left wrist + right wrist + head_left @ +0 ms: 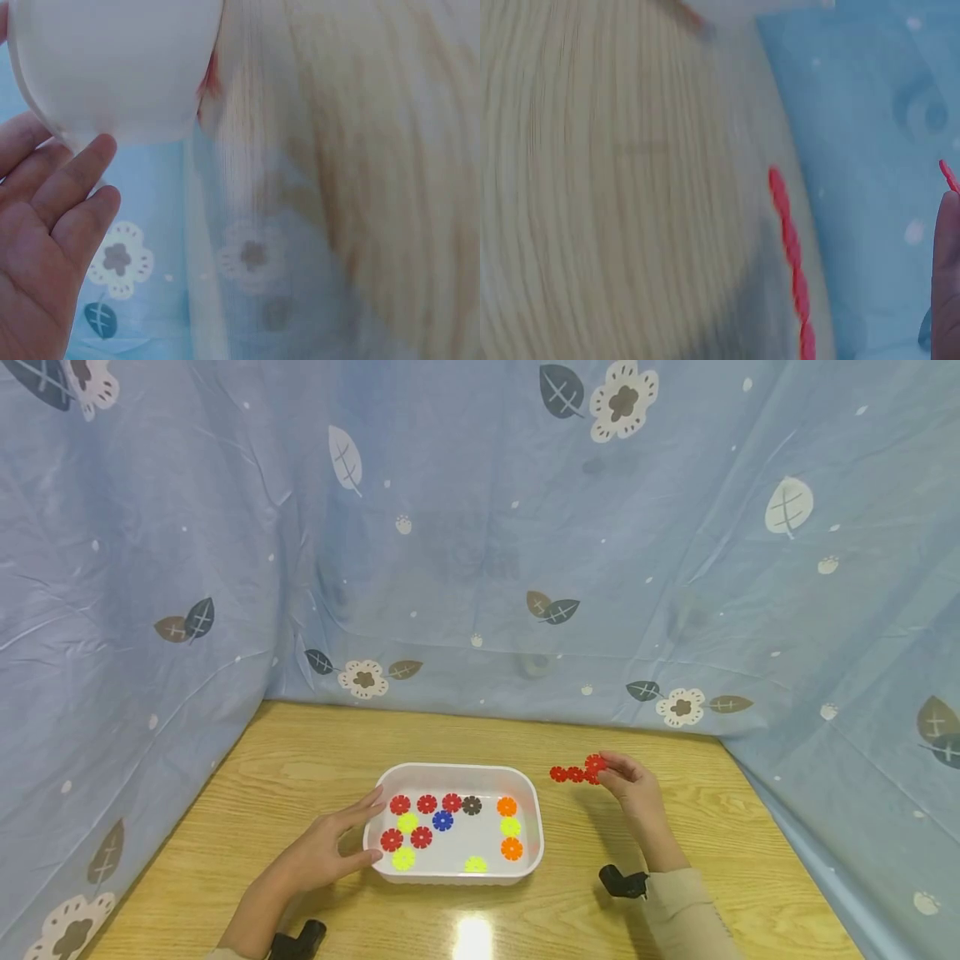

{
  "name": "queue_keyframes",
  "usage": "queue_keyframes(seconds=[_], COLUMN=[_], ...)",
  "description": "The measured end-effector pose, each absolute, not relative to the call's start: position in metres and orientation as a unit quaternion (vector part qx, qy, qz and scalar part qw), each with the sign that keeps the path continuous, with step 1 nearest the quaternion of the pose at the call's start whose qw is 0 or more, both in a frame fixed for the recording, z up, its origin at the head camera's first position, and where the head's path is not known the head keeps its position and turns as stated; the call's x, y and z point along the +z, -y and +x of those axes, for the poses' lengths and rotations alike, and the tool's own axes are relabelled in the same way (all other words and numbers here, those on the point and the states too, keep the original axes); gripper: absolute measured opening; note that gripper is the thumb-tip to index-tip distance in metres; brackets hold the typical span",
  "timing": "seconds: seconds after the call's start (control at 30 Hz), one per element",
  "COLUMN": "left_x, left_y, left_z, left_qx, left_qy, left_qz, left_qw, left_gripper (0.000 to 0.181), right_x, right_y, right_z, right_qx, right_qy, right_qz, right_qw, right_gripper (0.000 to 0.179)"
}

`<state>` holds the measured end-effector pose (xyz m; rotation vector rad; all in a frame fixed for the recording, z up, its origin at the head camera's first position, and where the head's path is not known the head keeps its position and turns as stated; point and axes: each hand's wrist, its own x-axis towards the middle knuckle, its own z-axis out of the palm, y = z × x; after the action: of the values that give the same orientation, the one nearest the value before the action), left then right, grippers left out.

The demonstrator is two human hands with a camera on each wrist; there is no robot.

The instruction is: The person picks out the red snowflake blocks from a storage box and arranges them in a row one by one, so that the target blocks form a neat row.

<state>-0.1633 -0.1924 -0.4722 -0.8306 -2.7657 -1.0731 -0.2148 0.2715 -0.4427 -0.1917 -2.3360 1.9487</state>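
Note:
A white plastic tub (pixel 453 870) holds several flat, notched snowflake discs in red, yellow, blue, orange and dark brown. At its left end my left hand (pixel 330 847) rests with extended fingers on the rim and wall, thumb near the front corner. In the left wrist view, fingers (pixel 79 180) lie against the outside of the tub (pixel 112 67). To the right of the tub, my right hand (pixel 633 789) pinches a red snowflake disc (pixel 594 764) above the right end of a row of red discs (pixel 567 774). The right wrist view shows that row (pixel 793 259) nearly edge-on.
The wooden table (pixel 315 752) is enclosed by a blue patterned cloth (pixel 450 568) at the back and both sides. Black wrist devices (pixel 622 882) are near both wrists. A bright reflection lies on the table in front of the tub.

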Motion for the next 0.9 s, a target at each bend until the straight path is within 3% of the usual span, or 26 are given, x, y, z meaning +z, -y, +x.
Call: queue_keyframes(seconds=[0.5, 0.9], left_x=[-0.469, -0.469], left_y=[0.191, 0.191], left_z=[-0.162, -0.162], left_qx=[-0.349, -0.348], left_qy=[0.900, 0.902], left_qz=[-0.259, -0.256], left_qw=[0.024, 0.020], left_gripper=[0.063, 0.064], right_x=[-0.466, -0.482], right_y=[-0.323, -0.334], right_z=[-0.227, -0.235], right_qx=[0.712, 0.626], right_qy=[0.680, 0.751], right_qz=[-0.177, -0.209], right_qw=[0.021, 0.006], right_gripper=[0.053, 0.049])
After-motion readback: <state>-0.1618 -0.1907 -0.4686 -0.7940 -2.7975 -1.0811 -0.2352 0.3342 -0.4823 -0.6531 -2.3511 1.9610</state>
